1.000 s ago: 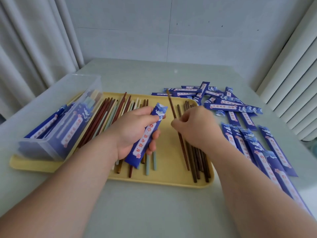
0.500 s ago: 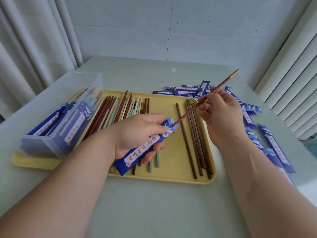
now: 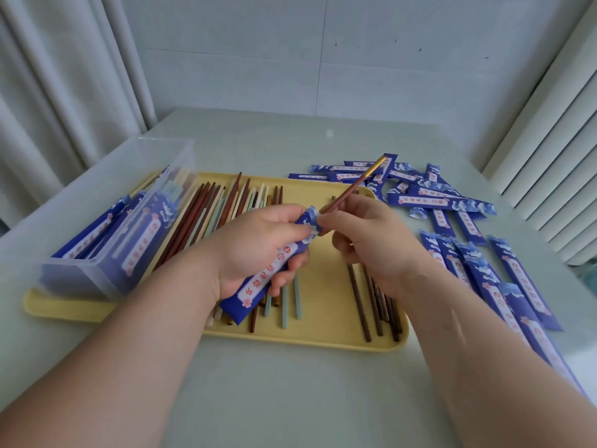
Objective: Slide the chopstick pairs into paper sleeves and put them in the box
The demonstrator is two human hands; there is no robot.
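The left hand [image 3: 255,250] curls its fingers [image 3: 300,258] round a blue paper sleeve [image 3: 274,273]. The right hand [image 3: 374,244] pinches a brown chopstick [image 3: 350,190] at the sleeve's mouth, its gold end toward one o'clock.

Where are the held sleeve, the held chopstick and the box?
held sleeve [image 3: 265,282]: head view, white label strip.
held chopstick [image 3: 349,189]: head view, brown shaft past the fingers.
box [image 3: 77,276]: head view, clear near wall.

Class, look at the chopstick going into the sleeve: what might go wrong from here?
1. The chopstick meets the sleeve at a slight angle, so its tip may catch or tear the paper the left hand grips.
2. The right hand seems to hold one stick only, so the pair may end up incomplete.
3. The right forearm lies close to loose sleeves and could sweep some off the table.
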